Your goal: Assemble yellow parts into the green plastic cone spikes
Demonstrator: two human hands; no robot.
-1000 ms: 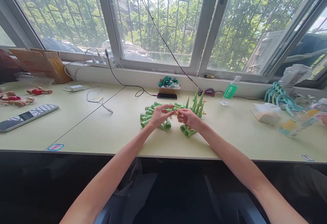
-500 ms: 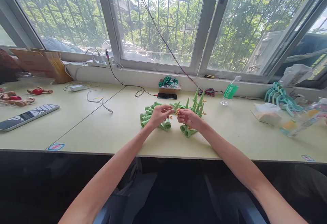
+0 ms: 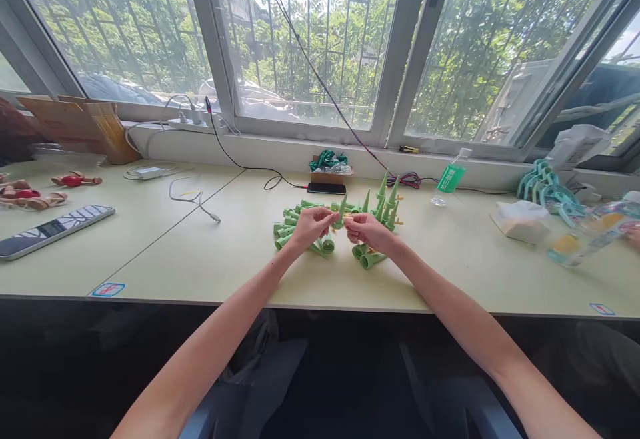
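My left hand (image 3: pixel 310 227) pinches a pointed green plastic cone (image 3: pixel 343 208), its tip upward. Close beside it, my right hand (image 3: pixel 370 231) is closed on a small yellow piece (image 3: pixel 348 218), mostly hidden by the fingers, at the cone's side. Whether the two parts touch, I cannot tell. Several loose green cones (image 3: pixel 285 231) lie on their sides at the left hand. Behind the right hand stand several upright cones (image 3: pixel 390 204) with yellow bits sticking out, and more lie lying cones (image 3: pixel 370 260) below it.
A phone (image 3: pixel 326 188) on a cable lies behind the cones, by a small box of green wrapping (image 3: pixel 331 167). To the right are a water bottle (image 3: pixel 450 179), a tissue pack (image 3: pixel 522 220) and teal hangers (image 3: pixel 545 185). Wooden toys (image 3: pixel 75 179) lie far left.
The cone in my left hand has turned from tilted to nearly upright. My right hand has shifted slightly, bringing the yellow piece to the cone's side.
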